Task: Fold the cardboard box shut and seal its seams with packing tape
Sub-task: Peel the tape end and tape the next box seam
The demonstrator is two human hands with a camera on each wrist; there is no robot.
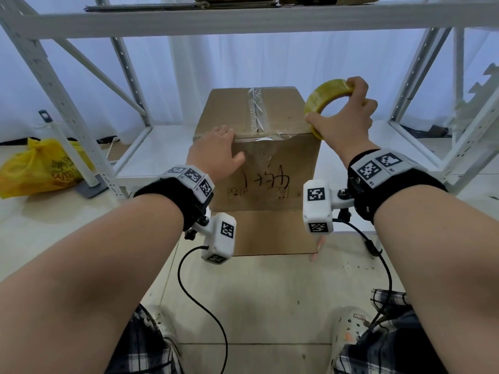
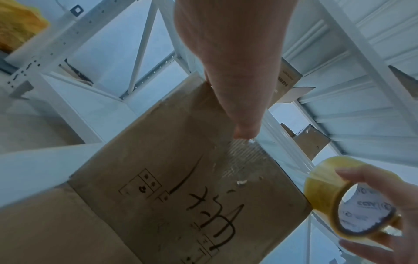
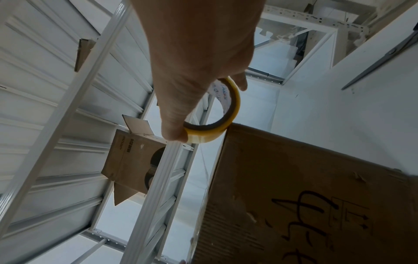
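A brown cardboard box [image 1: 272,168] stands on the floor with its top flaps folded shut and clear tape along the centre seam. Black handwriting marks its near face [image 2: 210,212]. My left hand [image 1: 216,149] lies flat over the near top edge at the left corner, thumb [image 2: 243,125] pressing the near face beside the clear tape there. My right hand [image 1: 345,117] grips a yellowish roll of packing tape [image 1: 326,98] at the box's near right top corner, the roll [image 3: 224,123] touching the corner. The roll [image 2: 332,201] also shows in the left wrist view.
White metal shelving [image 1: 243,20] surrounds the box, with a crossbar overhead and uprights on both sides. A yellow plastic bag [image 1: 40,168] lies on the floor at left. A flat cardboard sheet [image 1: 270,233] lies under the box. My feet in light clogs [image 1: 351,330] stand close behind.
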